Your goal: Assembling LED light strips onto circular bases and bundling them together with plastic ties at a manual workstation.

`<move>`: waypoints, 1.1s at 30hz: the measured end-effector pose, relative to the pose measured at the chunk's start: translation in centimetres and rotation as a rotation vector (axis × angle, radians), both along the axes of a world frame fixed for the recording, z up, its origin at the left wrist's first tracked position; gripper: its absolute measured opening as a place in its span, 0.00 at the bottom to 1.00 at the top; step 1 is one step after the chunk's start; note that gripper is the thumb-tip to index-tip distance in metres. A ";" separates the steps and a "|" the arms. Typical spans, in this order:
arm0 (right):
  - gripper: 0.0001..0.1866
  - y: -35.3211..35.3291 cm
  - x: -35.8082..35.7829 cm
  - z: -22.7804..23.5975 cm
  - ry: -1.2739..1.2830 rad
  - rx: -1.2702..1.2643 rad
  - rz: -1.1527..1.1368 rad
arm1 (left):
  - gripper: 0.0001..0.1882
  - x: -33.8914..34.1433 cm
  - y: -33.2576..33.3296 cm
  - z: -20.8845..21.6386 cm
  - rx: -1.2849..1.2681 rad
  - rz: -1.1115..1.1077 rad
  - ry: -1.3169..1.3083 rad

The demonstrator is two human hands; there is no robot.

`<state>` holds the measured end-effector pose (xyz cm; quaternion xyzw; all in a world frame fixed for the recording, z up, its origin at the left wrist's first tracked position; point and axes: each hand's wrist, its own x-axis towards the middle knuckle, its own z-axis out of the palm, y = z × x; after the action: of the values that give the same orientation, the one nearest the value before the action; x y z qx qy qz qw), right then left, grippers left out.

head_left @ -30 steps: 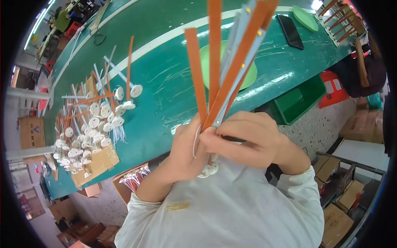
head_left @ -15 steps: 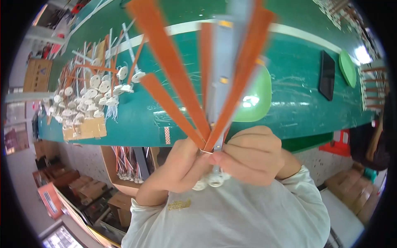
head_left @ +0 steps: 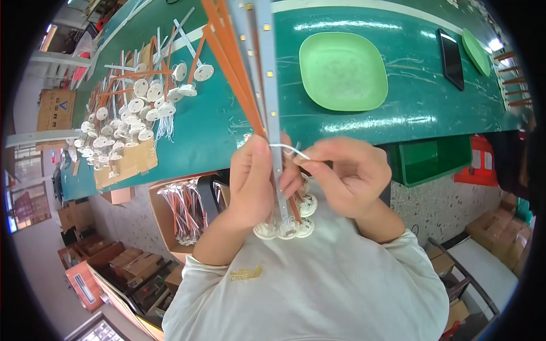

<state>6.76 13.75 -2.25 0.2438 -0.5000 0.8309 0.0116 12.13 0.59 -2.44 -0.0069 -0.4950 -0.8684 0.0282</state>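
My left hand (head_left: 253, 182) grips a bundle of long strips (head_left: 244, 62), orange ones and grey ones dotted with small yellow lights, standing up and away from me. White round caps (head_left: 284, 227) hang at the bundle's lower end against my chest. My right hand (head_left: 347, 173) pinches a thin white wire (head_left: 290, 149) that loops off the bundle just beside my left thumb.
A green table (head_left: 227, 113) carries a pile of finished strips with white caps on cardboard (head_left: 125, 119) at the left, a green square plate (head_left: 343, 69), a black phone (head_left: 451, 50) and another green plate (head_left: 476, 44). A box of wired parts (head_left: 185, 204) and a green bin (head_left: 435, 159) sit below the table edge.
The view has swung left and down. The strips, fanned out before, are now gathered into a tight bundle, and my right hand has come off the bundle and holds the white wire.
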 end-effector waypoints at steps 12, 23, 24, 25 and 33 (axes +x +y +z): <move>0.08 0.1 1.0 -2.0 0.499 0.488 -0.044 | 0.20 3.2 1.1 -3.5 0.004 0.148 0.000; 0.07 0.0 1.9 -1.1 -0.288 0.357 0.389 | 0.16 3.7 -1.6 -5.0 -0.546 0.209 0.273; 0.07 -0.4 2.1 -1.0 -0.254 0.344 0.358 | 0.16 3.7 -1.6 -5.0 -0.548 0.216 0.274; 0.07 -0.7 2.1 -0.9 -0.219 0.329 0.326 | 0.16 3.6 -1.3 -5.0 -0.512 0.254 0.246; 0.04 -1.6 4.0 -3.3 -0.247 0.218 0.173 | 0.16 4.1 0.1 -4.4 -0.264 0.258 0.089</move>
<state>10.75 12.18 -5.53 0.1818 -0.5618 0.7934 -0.1481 16.23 0.70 -6.80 0.0147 -0.5996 -0.7839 0.1602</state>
